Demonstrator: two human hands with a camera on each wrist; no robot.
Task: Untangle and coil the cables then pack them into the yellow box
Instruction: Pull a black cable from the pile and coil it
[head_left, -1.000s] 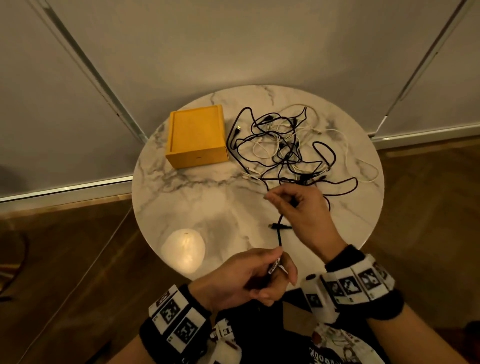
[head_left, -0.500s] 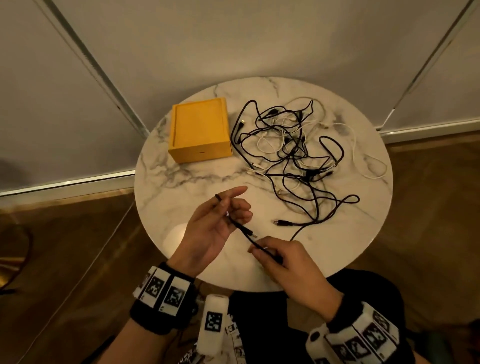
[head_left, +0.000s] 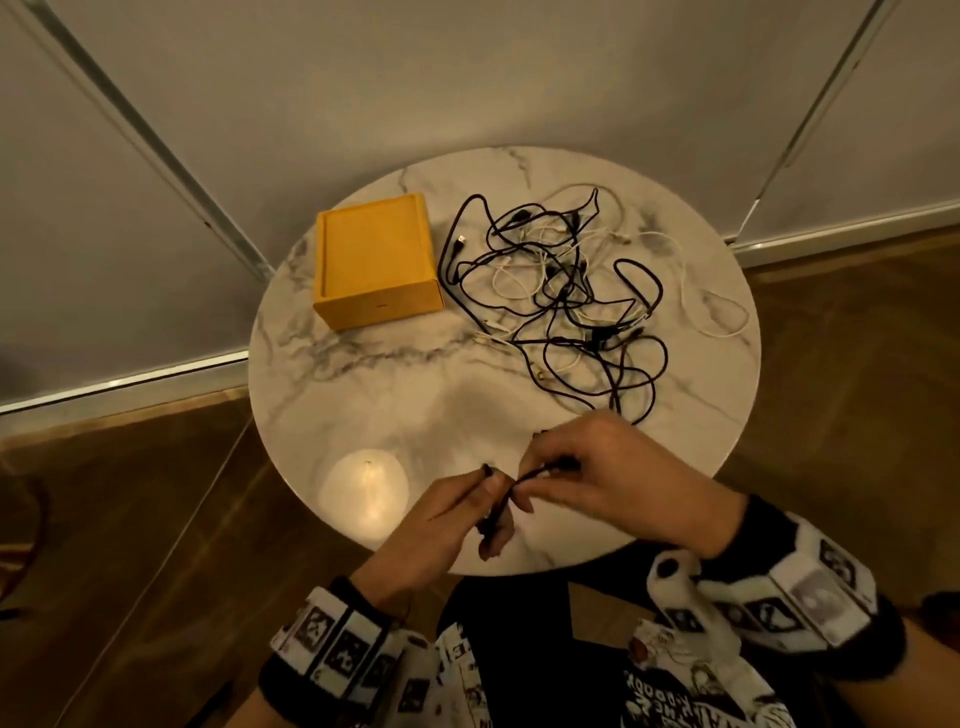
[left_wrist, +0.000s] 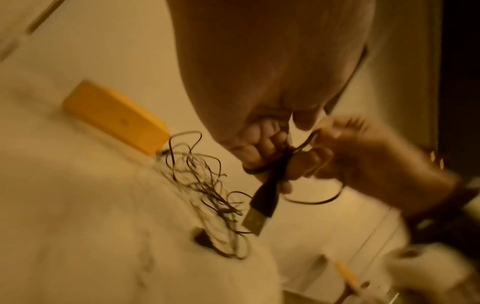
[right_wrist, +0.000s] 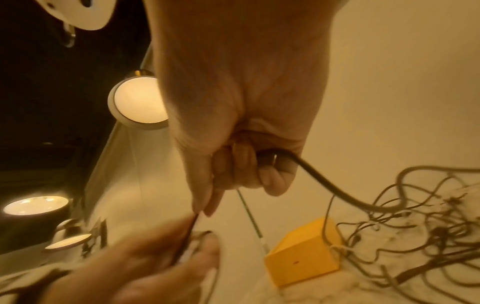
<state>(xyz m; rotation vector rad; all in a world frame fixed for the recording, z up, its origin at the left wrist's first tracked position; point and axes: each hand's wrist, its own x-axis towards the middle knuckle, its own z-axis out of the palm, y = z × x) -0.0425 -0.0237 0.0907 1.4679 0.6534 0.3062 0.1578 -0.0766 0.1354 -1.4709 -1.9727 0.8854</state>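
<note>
A tangle of black and white cables (head_left: 566, 301) lies on the round marble table (head_left: 363, 395), right of the closed yellow box (head_left: 376, 270). At the near edge both hands meet over one black cable. My left hand (head_left: 467, 512) grips loops of it, and its USB plug (left_wrist: 257, 216) hangs below the fingers. My right hand (head_left: 592, 480) pinches the same black cable (right_wrist: 332, 185), which trails back to the tangle (right_wrist: 415, 236). The yellow box (left_wrist: 114, 117) (right_wrist: 303, 265) also shows in both wrist views.
A bright reflection of a lamp (head_left: 363, 491) shines on the near left of the tabletop. Round lamps (right_wrist: 140, 102) glow at the left of the right wrist view. Dark wooden floor surrounds the table, with a wall and metal rails behind it.
The hands have come together at the near table edge. The left hand, open-fingered half a second ago, now grips loops of the black cable, and the right hand has moved up beside it.
</note>
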